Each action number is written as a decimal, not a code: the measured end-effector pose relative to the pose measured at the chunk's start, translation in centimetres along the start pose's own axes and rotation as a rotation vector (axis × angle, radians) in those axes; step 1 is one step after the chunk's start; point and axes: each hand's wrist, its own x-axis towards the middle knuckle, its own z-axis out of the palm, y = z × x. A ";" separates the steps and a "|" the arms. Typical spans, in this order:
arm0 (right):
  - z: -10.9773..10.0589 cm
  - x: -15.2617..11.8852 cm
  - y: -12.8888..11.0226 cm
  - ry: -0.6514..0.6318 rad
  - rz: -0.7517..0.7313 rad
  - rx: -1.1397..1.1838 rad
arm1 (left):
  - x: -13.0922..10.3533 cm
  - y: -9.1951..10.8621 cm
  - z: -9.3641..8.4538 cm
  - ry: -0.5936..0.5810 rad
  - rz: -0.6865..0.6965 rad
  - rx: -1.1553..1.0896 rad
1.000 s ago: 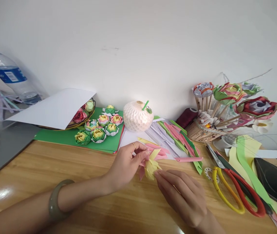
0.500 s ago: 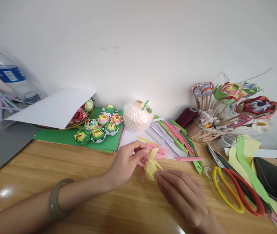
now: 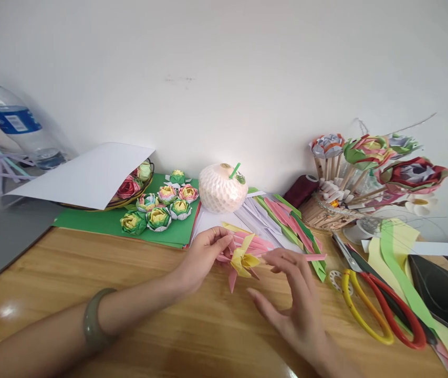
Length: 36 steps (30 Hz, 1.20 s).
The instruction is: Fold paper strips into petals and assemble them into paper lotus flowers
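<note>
A folded paper piece with yellow petals (image 3: 243, 262) in its middle and pink strips around them hangs just above the wooden table. My left hand (image 3: 205, 256) pinches its pink part at the left side between thumb and fingers. To the right of the piece is my right hand (image 3: 297, 304), thumb and fingers spread, with nothing held. Folded pink strips (image 3: 257, 242) lie behind the piece, partly hidden by it.
Finished paper flowers (image 3: 158, 218) rest on green sheets (image 3: 90, 223) at the left. A white textured ball (image 3: 221, 189) stands at the back. Scissors (image 3: 395, 304) lie at the right, near a basket (image 3: 320, 215) of flowers on sticks. A water bottle (image 3: 14, 118) leans at the far left.
My right hand has let go of the yellow petals and opened beside them. The petals now stand spread apart rather than bunched toward the right hand. My left hand keeps its pinch.
</note>
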 end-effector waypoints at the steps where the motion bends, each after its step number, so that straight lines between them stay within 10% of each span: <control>1: 0.2 0.0 0.0 -0.018 0.073 0.004 | 0.0 -0.1 0.0 -0.005 -0.018 -0.040; 15: 0.7 0.3 0.0 -0.169 0.026 0.030 | 0.0 -1.3 -0.4 -0.146 -0.261 -0.133; 21: -0.2 0.2 -0.1 -0.089 0.046 0.190 | -0.3 -0.3 -0.2 -0.169 -0.104 -0.140; 25: -0.4 0.6 0.3 0.059 0.317 0.150 | -0.3 -0.2 -0.5 -0.201 -0.013 -0.082; 28: -0.1 1.1 0.5 -0.070 0.405 0.200 | -0.3 -0.4 -0.7 -0.296 0.037 -0.028; 36: 0.3 0.6 0.2 -0.034 0.201 0.184 | -0.9 -0.5 -0.3 -0.237 0.162 0.255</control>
